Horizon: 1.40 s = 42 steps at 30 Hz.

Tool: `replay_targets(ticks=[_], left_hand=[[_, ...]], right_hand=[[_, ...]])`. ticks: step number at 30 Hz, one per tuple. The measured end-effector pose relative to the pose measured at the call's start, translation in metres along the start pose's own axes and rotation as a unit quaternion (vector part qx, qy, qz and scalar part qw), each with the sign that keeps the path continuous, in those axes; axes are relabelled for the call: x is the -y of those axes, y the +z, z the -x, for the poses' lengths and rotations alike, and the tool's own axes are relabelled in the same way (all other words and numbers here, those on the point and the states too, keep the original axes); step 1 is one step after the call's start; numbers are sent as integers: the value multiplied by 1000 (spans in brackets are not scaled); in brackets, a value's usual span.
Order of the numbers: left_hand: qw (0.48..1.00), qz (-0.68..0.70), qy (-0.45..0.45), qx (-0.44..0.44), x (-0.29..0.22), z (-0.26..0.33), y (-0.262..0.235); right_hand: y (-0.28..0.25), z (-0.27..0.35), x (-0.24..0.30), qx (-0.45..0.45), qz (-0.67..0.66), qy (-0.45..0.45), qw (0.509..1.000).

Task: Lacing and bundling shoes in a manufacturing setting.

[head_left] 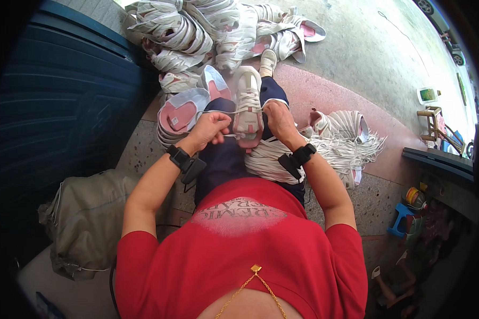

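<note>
Currently: left hand (210, 129) and right hand (278, 121) are pinching white lace (230, 136) beside lapped sneaker (248, 103); lace is risking slipping from fingertips, mis-threading.

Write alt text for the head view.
Seen from above, a seated person in a red shirt holds a white sneaker on their lap, left hand and right hand pulling its white lace. More pink-and-white sneakers are heaped on the floor ahead.

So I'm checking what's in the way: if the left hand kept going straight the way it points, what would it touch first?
The left hand points right, toward the white shoe on the lap. It would likely meet the shoe's heel end first, with the right hand just beyond; depth is hard to judge.
</note>
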State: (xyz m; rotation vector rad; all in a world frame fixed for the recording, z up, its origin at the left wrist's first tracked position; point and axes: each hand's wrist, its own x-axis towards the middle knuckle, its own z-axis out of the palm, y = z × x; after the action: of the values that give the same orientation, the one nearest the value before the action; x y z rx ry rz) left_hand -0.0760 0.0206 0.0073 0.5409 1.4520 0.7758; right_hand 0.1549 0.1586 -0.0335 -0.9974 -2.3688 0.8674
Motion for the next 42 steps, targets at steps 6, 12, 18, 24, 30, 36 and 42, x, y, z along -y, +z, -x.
replay_targets(ticks=[6, 12, 18, 24, 30, 36, 42], left_hand=[[970, -196, 114, -92, 21, -23, 8], [794, -429, 377, -207, 14, -43, 6], [736, -514, 382, -218, 3, -37, 10], [720, -568, 336, -213, -7, -28, 17], [777, -476, 332, -242, 0, -45, 20], [727, -529, 319, -300, 12, -10, 48], [775, -453, 345, -274, 20, -22, 41]], right_hand=[[14, -2, 2, -15, 70, -6, 997], [9, 3, 14, -23, 109, -6, 994], [8, 2, 13, -64, 116, 22, 991], [5, 1, 17, -71, 136, 5, 988], [9, 7, 14, -60, 160, -3, 985], [-8, 11, 32, 40, 153, 3, 987], [11, 13, 11, -22, 26, -22, 999]])
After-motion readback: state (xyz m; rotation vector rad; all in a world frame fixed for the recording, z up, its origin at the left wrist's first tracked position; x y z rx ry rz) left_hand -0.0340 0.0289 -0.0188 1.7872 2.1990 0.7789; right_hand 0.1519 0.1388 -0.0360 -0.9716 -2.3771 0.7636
